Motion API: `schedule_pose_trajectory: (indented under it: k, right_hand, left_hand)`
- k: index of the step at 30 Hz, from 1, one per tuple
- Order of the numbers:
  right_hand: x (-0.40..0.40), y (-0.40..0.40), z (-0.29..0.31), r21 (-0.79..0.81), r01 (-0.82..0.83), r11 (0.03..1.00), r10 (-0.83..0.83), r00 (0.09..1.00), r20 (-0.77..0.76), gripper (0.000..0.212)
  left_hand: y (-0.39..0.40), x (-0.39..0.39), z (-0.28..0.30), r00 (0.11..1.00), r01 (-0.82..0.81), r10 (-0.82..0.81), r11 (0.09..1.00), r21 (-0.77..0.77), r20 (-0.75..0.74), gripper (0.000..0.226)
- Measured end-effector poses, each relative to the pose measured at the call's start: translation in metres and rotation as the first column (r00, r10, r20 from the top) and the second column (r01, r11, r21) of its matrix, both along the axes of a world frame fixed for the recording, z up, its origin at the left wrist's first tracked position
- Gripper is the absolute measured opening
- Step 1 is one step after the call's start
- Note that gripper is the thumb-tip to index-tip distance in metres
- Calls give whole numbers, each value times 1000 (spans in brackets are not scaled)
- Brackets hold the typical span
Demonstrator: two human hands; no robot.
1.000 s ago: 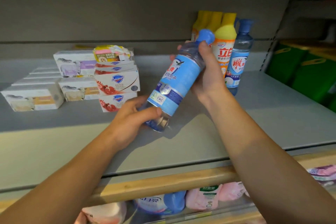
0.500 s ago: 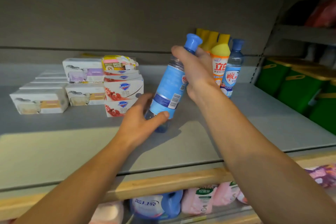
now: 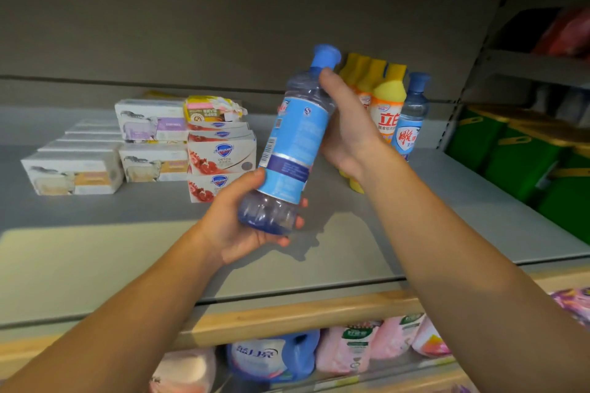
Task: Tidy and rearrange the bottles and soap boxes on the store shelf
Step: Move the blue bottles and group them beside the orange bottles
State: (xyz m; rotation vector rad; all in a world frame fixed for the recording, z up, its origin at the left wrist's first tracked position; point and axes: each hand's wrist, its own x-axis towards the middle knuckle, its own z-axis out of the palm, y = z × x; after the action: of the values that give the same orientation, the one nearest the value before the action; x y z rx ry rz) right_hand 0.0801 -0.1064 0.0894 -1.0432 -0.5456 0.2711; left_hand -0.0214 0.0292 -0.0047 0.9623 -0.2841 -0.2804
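Both hands, the left hand point(image 3: 242, 226) and the right hand point(image 3: 348, 131), grip the blue bottle point(image 3: 290, 150) above the shelf point(image 3: 127, 252), not yet placed beside the bottle row point(image 3: 389, 105) behind the right hand.

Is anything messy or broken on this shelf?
Yes. The pink and yellow packet on top of the soap boxes looks crumpled and torn at its right end, unlike the neat boxes around it. Also, one blue-capped bottle is off the shelf, tilted, held by both hands.

two bare forearms, no sleeves or jewellery
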Motion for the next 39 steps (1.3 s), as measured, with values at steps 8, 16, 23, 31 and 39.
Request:
schedule_pose_trajectory:
  k: [8, 16, 23, 31, 39]
  right_hand:
    - [-17, 12, 6, 47, 36, 998, -35, 999, -16, 39]
    - [-19, 5, 19, -188, 552, 812, -521, 832, 191, 30]
    - [-16, 9, 3, -298, 517, 802, -500, 855, 140, 30]
    - [-14, 0, -12, -236, 214, 948, -229, 973, -38, 23]
    - [-24, -9, -22, -228, 331, 916, -307, 942, 133, 36]
  left_hand:
    - [7, 3, -4, 969, 245, -244, 967, -64, 29, 69]
    - [-7, 10, -7, 935, -346, 329, 926, 149, 131, 38]
    - [-16, 8, -11, 738, -665, 383, 554, 502, 556, 21]
    - [-13, 12, -14, 860, -511, 477, 808, 292, 184, 36]
    - [-14, 9, -15, 855, -509, 415, 783, 357, 311, 48]
